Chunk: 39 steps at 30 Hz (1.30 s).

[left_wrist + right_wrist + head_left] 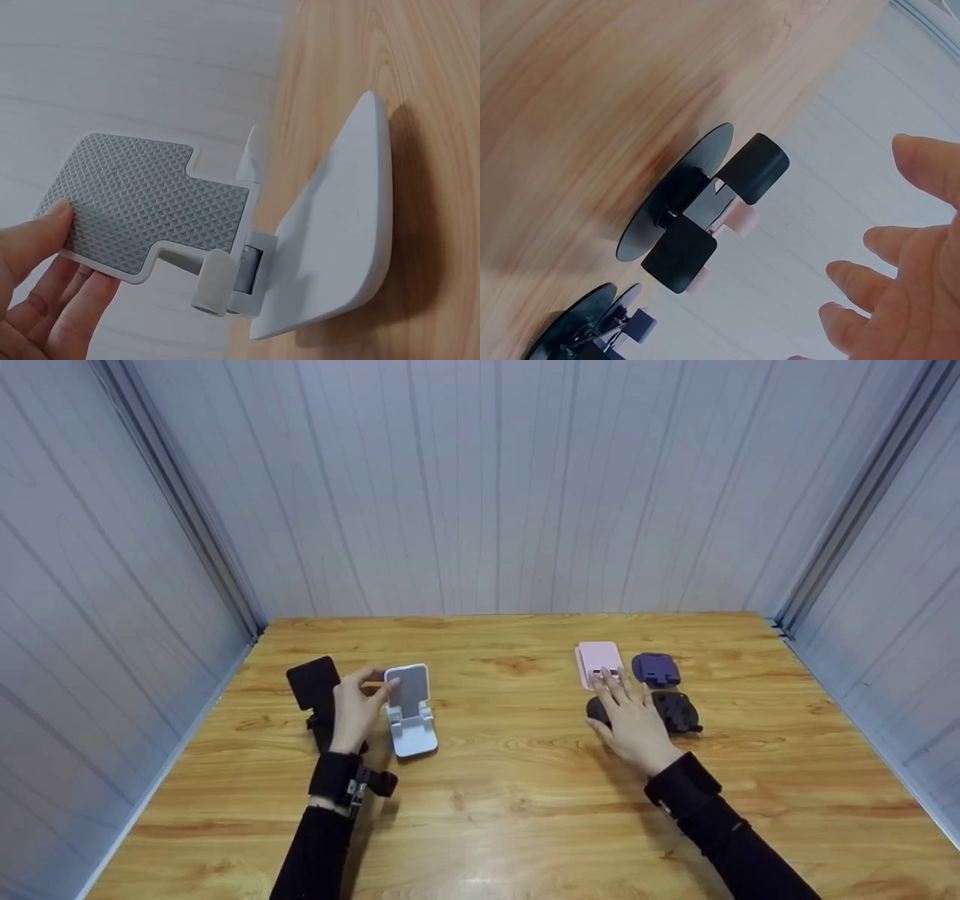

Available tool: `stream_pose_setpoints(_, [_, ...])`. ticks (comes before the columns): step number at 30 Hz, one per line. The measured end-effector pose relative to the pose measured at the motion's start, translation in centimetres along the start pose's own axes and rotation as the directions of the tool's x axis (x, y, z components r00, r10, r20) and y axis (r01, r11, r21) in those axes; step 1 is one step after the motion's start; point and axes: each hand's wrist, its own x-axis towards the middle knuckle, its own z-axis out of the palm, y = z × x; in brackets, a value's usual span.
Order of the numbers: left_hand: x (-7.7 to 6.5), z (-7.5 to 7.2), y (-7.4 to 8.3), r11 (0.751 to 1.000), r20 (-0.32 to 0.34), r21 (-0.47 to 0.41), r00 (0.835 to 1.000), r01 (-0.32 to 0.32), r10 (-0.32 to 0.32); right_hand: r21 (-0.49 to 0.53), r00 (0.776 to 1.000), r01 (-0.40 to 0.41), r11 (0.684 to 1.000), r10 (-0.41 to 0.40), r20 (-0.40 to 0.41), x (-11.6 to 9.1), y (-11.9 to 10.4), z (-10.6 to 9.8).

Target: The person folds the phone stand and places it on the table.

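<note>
My left hand (358, 706) pinches the upper edge of a white phone stand (414, 737), which stands unfolded on the table. In the left wrist view the thumb lies on the textured grey pad (142, 199), with the other fingers behind the plate. The stand's white base (337, 225) rests on the wood. My right hand (634, 727) hovers with fingers spread above a black phone stand (597, 710), partly covering it. In the right wrist view, this black stand (679, 259) has a round base and two wide prongs; the palm holds nothing.
An unfolded black phone stand (313, 682) stands left of my left hand, partly hidden by it. On the right lie a folded pink stand (600, 655), a folded purple stand (658, 668) and another black stand (679, 712). Pale panel walls (495, 495) enclose the wooden table (487, 810).
</note>
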Motion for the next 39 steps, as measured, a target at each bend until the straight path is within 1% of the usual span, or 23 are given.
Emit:
stream_pose_setpoints(3, [-0.1,0.9,0.9,0.999,0.014,-0.043,1.000,0.015,-0.015,-0.001,1.000,-0.002,1.000,0.002,0.000,0.2,-0.1,0.0])
stream_pose_setpoints(7, [0.2,2.7,2.5,0.997,0.033,-0.074,0.999,-0.010,0.012,0.002,1.000,-0.004,1.000,0.004,-0.010,0.4,-0.4,0.1])
stream_pose_setpoints(10, [0.4,4.1,3.7,0.995,0.043,-0.087,0.998,-0.043,0.047,0.036,1.000,0.013,0.999,-0.013,-0.019,0.5,-0.9,0.2])
stream_pose_setpoints(12, [0.3,4.9,4.5,0.992,0.057,-0.115,0.997,-0.054,0.061,0.072,0.999,0.030,0.997,-0.029,-0.024,0.4,-1.4,0.3])
stream_pose_setpoints(18, [0.4,7.5,6.9,0.979,0.115,-0.197,0.991,-0.051,0.074,0.182,0.998,0.060,0.981,-0.057,-0.024,0.4,-2.4,0.6])
stream_pose_setpoints(21, [0.2,8.6,7.9,0.974,0.140,-0.219,0.986,-0.063,0.095,0.275,0.997,0.075,0.958,-0.080,0.005,0.5,-2.8,0.7])
stream_pose_setpoints(24, [-0.1,9.3,8.6,0.968,0.153,-0.234,0.981,-0.085,0.123,0.399,0.994,0.069,0.914,-0.098,0.054,0.7,-3.1,0.8])
stream_pose_setpoints(25, [-0.1,9.4,8.8,0.967,0.155,-0.238,0.979,-0.091,0.130,0.430,0.992,0.074,0.900,-0.112,0.064,0.8,-2.7,1.2])
stream_pose_setpoints(27, [-0.3,9.7,9.2,0.964,0.163,-0.247,0.976,-0.104,0.147,0.530,0.986,0.033,0.847,-0.116,0.123,1.0,-2.7,1.2])
stream_pose_setpoints(28, [-0.4,9.8,9.4,0.962,0.167,-0.249,0.974,-0.111,0.156,0.587,0.981,0.004,0.810,-0.116,0.153,1.1,-2.7,1.2])
stream_pose_setpoints(29, [-0.4,9.9,9.6,0.961,0.171,-0.250,0.971,-0.118,0.164,0.645,0.975,-0.035,0.763,-0.115,0.190,1.2,-2.7,1.3])
stream_pose_setpoints(31, [-0.5,10.1,9.9,0.959,0.182,-0.253,0.967,-0.129,0.178,0.748,0.959,-0.110,0.655,-0.127,0.252,1.4,-2.6,1.4])
stream_pose_setpoints(32, [-0.6,10.1,10.1,0.958,0.186,-0.252,0.965,-0.134,0.184,0.789,0.949,-0.167,0.591,-0.119,0.290,1.4,-3.0,1.0])
stream_pose_setpoints(34, [-0.8,10.2,10.3,0.956,0.192,-0.257,0.962,-0.143,0.195,0.847,0.935,-0.226,0.482,-0.138,0.328,1.6,-2.8,1.3])
stream_pose_setpoints(35, [-0.9,10.2,10.4,0.954,0.194,-0.260,0.960,-0.146,0.200,0.867,0.927,-0.250,0.431,-0.150,0.342,1.6,-2.8,1.5])
stream_pose_setpoints(37, [-1.0,10.3,10.6,0.951,0.196,-0.269,0.958,-0.150,0.207,0.892,0.918,-0.296,0.343,-0.157,0.365,1.7,-2.8,1.8])
stream_pose_setpoints(39, [-1.2,10.3,10.9,0.949,0.198,-0.275,0.957,-0.154,0.212,0.909,0.908,-0.344,0.235,-0.164,0.386,1.7,-2.9,2.0])
